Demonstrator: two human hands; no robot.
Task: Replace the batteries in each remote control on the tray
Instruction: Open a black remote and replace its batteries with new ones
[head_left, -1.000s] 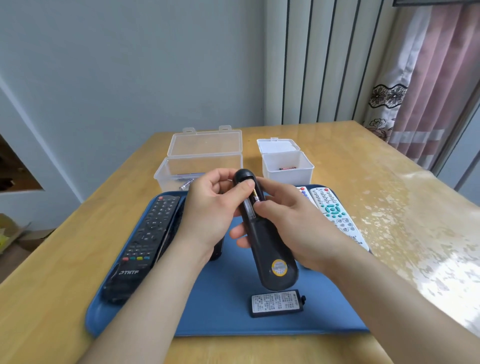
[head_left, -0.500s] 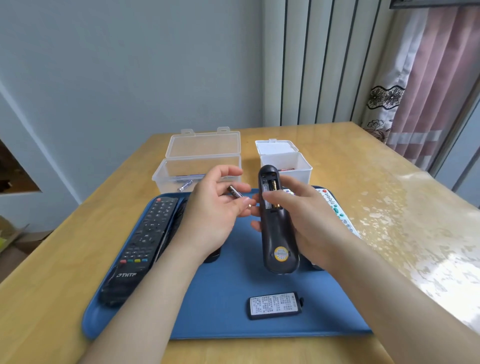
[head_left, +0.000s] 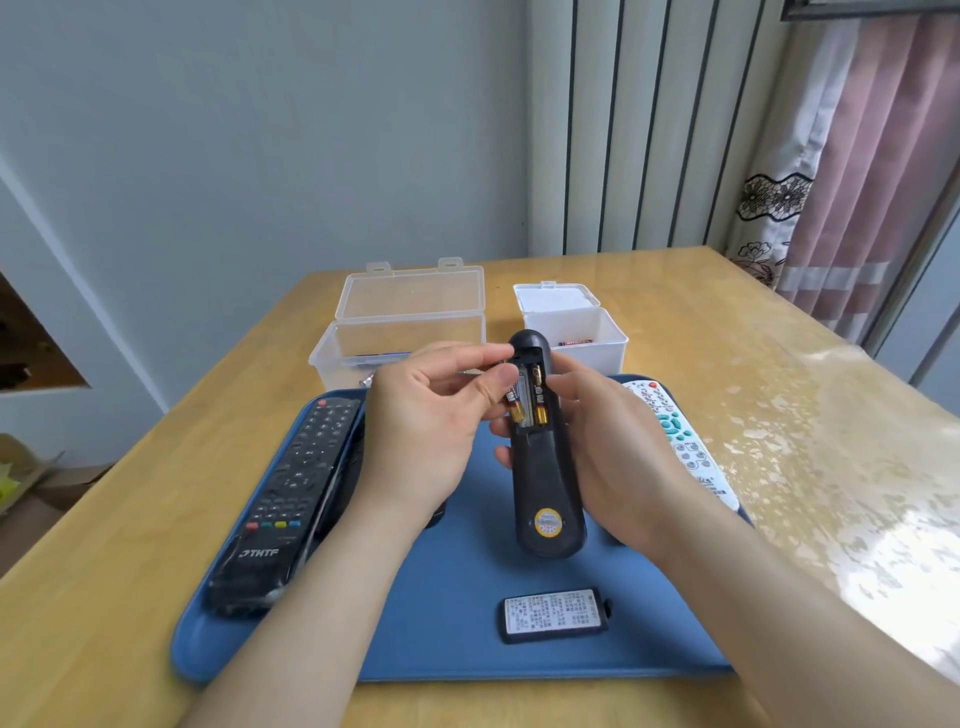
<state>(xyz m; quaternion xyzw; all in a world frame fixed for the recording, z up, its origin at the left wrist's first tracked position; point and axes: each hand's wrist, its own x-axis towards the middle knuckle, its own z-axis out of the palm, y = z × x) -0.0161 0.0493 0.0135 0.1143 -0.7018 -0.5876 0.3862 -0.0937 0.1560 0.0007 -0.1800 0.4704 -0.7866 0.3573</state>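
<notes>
My right hand (head_left: 608, 441) grips a black remote (head_left: 545, 478) held back side up above the blue tray (head_left: 457, 644). Its battery compartment is uncovered, with one battery (head_left: 540, 400) seated on the right side. My left hand (head_left: 431, 426) pinches a second battery (head_left: 511, 402) at the compartment's left slot. The remote's black cover (head_left: 555, 614), with a white label, lies on the tray near the front. A long black remote (head_left: 293, 493) lies on the tray's left and a white remote (head_left: 680, 441) on its right.
Behind the tray stand an open clear plastic box (head_left: 405, 332) and an open white box (head_left: 571, 327) with a battery inside. All rests on a wooden table (head_left: 805, 415). Another dark remote lies mostly hidden under my left forearm.
My left hand, which held a battery apart from the remote half a second ago, has brought it to the compartment's left slot. The right hand keeps gripping the remote.
</notes>
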